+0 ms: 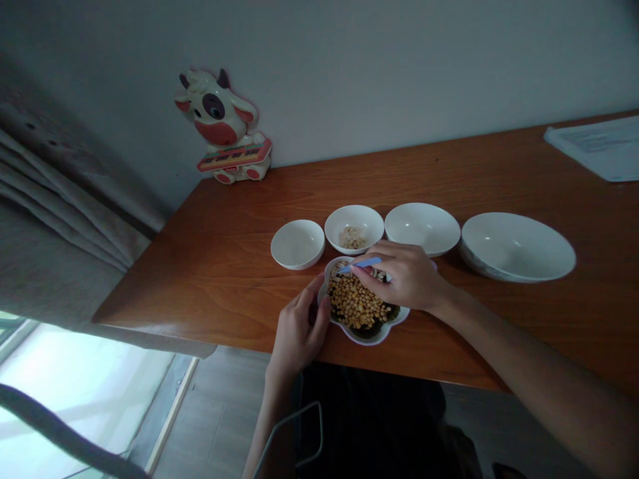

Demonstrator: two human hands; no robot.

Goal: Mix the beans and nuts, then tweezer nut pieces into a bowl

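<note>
A white flower-shaped bowl [370, 334] full of yellow beans over dark ones sits near the table's front edge. My left hand [298, 328] curls around its left rim, holding it. My right hand [405, 275] hovers over the bowl's far side, pinching blue tweezers [363, 264] whose tips point left at the beans. Just behind stands a small white bowl [354, 227] with a few pale grains in it.
An empty small bowl [297, 243] stands at the left, a wider bowl [422, 227] and a large plate [517, 246] at the right. A cow-shaped toy [223, 128] sits against the wall. Papers [597, 146] lie at the far right of the wooden table [210, 266].
</note>
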